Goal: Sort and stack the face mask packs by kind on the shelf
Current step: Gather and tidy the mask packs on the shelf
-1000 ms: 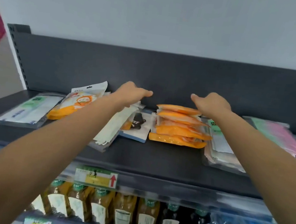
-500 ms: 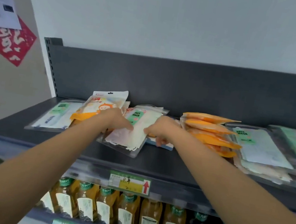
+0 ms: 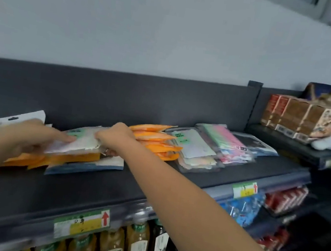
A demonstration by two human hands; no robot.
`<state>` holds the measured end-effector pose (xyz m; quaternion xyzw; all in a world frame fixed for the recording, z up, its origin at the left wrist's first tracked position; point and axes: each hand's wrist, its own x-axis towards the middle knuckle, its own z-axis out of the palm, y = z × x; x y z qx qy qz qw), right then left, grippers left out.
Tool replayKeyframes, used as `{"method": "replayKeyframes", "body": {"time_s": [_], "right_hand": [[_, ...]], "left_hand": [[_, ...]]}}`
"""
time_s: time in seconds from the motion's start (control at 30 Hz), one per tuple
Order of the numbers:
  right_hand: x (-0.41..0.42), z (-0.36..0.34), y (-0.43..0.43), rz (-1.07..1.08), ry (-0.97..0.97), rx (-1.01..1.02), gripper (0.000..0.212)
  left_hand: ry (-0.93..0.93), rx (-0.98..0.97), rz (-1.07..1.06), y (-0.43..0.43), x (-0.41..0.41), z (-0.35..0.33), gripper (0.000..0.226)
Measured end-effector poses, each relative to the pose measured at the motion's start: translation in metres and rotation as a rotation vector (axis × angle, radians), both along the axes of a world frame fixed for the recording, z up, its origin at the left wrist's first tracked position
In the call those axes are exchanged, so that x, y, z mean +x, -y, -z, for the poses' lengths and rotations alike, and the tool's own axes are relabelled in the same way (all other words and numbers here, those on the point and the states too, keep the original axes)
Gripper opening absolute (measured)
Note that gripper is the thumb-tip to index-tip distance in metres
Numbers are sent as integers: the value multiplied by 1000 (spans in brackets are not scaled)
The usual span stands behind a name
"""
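On the dark shelf [image 3: 78, 185], both hands hold a clear pack of white masks with a green label [image 3: 80, 141]. My left hand [image 3: 29, 139] grips its left side and my right hand [image 3: 115, 139] pinches its right edge. The pack is lifted slightly over orange packs [image 3: 73, 158] and a blue-edged pack [image 3: 89, 166]. To the right stands a stack of orange packs [image 3: 155, 143], then a pile of white green-labelled packs [image 3: 195, 151], pastel pink and green packs [image 3: 228, 145] and a dark pack [image 3: 254, 145].
A white cartoon-printed pack [image 3: 10, 121] leans at the far left behind my left hand. Brown boxes [image 3: 302, 120] fill the adjoining shelf at right. Bottled drinks [image 3: 135, 247] and blue packets [image 3: 242, 207] sit on the lower shelves. Price tags [image 3: 83, 224] line the shelf edge.
The view has swung to the right. Both hands have closed on the white green-labelled pack and raised it off the pile beneath; the orange packs under it now show.
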<state>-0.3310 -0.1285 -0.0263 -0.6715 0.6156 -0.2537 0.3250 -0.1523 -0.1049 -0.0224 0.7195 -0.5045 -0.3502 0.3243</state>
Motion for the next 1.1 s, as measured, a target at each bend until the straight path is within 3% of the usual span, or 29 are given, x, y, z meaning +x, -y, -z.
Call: {"method": "replayKeyframes", "body": {"time_s": [0.13, 0.3, 0.53, 0.6, 0.67, 1.0, 1.07, 1.1], "right_hand": [[-10, -20, -11, 118, 150, -134, 21], [-44, -47, -18, 291, 246, -337, 25], [-156, -73, -34, 442, 267, -493, 16], [-190, -73, -31, 472, 293, -520, 35], [-224, -66, -24, 474, 300, -499, 50], [-315, 7, 62, 403, 289, -249, 50], [-314, 14, 70, 359, 160, -239, 46], [-313, 16, 71, 334, 39, -238, 45]], "left_hand": [[6, -132, 38, -6, -9, -23, 64], [-21, -304, 215, -15, -49, -52, 33], [-132, -380, 371, -6, -153, -68, 27], [-162, -378, 377, 1, -190, -66, 24], [-183, -358, 364, 11, -224, -57, 23], [-87, -297, 181, 57, -315, -11, 17], [-64, -320, 130, 56, -313, -8, 53], [-66, -334, 106, 54, -310, -8, 60]]}}
